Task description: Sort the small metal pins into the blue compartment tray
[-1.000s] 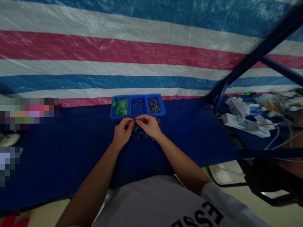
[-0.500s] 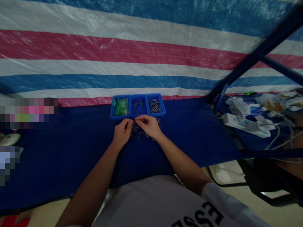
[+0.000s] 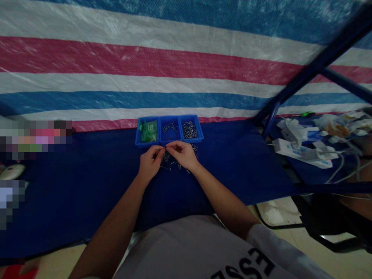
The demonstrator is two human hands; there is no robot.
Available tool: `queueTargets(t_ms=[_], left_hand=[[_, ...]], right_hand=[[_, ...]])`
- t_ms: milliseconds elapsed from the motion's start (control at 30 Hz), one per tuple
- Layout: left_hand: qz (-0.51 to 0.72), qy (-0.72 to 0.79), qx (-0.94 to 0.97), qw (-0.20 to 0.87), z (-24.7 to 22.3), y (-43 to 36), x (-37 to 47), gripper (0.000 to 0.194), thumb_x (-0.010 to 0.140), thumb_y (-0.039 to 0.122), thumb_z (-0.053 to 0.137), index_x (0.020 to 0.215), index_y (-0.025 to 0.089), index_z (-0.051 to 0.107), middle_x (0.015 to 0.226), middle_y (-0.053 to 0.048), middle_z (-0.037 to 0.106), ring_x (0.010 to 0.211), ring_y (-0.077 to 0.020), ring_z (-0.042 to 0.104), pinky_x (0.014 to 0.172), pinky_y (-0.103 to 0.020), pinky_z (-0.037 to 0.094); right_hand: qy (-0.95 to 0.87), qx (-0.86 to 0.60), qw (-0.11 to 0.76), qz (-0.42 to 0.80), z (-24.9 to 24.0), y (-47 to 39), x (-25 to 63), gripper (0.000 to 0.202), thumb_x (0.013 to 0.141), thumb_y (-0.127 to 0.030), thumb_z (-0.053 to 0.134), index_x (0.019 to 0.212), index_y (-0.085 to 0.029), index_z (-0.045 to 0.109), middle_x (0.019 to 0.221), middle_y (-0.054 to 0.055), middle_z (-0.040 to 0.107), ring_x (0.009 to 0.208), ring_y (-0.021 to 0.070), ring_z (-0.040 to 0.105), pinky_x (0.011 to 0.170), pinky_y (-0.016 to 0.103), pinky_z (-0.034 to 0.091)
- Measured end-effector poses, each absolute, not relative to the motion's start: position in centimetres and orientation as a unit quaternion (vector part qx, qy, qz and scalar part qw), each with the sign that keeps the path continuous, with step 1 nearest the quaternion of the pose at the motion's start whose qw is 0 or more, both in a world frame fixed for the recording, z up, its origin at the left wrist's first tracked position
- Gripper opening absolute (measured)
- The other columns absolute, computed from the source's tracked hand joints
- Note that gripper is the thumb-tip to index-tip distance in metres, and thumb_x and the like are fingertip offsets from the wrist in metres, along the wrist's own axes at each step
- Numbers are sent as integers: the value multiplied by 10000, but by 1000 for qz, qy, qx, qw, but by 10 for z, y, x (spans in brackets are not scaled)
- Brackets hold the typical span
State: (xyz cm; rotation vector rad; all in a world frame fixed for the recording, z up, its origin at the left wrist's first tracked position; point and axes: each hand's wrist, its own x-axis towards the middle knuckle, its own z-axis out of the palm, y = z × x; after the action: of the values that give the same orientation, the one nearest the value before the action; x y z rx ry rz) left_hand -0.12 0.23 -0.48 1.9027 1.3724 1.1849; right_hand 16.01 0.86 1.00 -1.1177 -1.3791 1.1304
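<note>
Pinching one tiny piece [image 3: 165, 147] between the fingertips of left hand [image 3: 150, 161] and right hand [image 3: 183, 155].
Held midway, about equally near to both; too small to show a long axis; close to loose metal pins [image 3: 179, 167], just short of blue bins [image 3: 143, 145].

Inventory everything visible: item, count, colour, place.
Rectangular plastic bins: three, blue, beyond hands
Plastic packets: uncountable, green, left bin
Thin metal pins: many, dark/silvery, middle and right bins, table
Flat table: one, blue, below
Striped plastic sheet: one, red/white/blue, behind
Bar frame: one, blue, right
Packaging, cables: several, white, right
Rounded object: one, white, left
Pixelated patches: unreadable, left
Shirt: one, grey, bottom
Left hand, right hand: bare, fingers meeting at small dark piece
</note>
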Motion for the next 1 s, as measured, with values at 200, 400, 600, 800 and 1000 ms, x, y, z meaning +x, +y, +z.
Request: queueTargets(t_ms=[200,400,600,800,1000], left_hand=[[423,507,707,255,-1,1,-3,274,935,348,451,820,169,623,580,25,583,516,-99,545,527,-206,414],[447,510,689,257,-3,1,1,218,885,360,550,976,183,638,616,40,604,523,-93,560,533,-198,428],[446,508,690,259,-5,2,1,198,875,360,565,938,189,643,590,50,588,501,-87,544,517,-195,415],[414,507,712,255,-1,1,-3,263,923,354,471,812,172,626,576,28,598,518,-101,561,529,-203,420],[419,513,707,249,-2,2,-2,281,924,359,464,826,168,644,586,22,600,523,-103,566,529,-208,419]], right_hand=[[-572,-456,487,477,12,7,159,161,791,-283,656,898,-177,713,824,35,719,696,132,637,652,264,503],[-558,-448,504,484,6,10,160,167,782,-296,667,889,-177,714,815,36,714,720,143,641,677,280,508],[-562,-451,504,476,8,10,160,158,787,-302,663,879,-182,711,824,36,717,722,139,642,675,276,508],[-568,-449,500,476,8,9,159,157,788,-290,662,889,-181,709,819,35,718,713,140,646,663,275,511],[-572,-446,495,478,7,9,159,158,791,-290,657,893,-182,709,840,37,726,726,139,656,675,269,518]])
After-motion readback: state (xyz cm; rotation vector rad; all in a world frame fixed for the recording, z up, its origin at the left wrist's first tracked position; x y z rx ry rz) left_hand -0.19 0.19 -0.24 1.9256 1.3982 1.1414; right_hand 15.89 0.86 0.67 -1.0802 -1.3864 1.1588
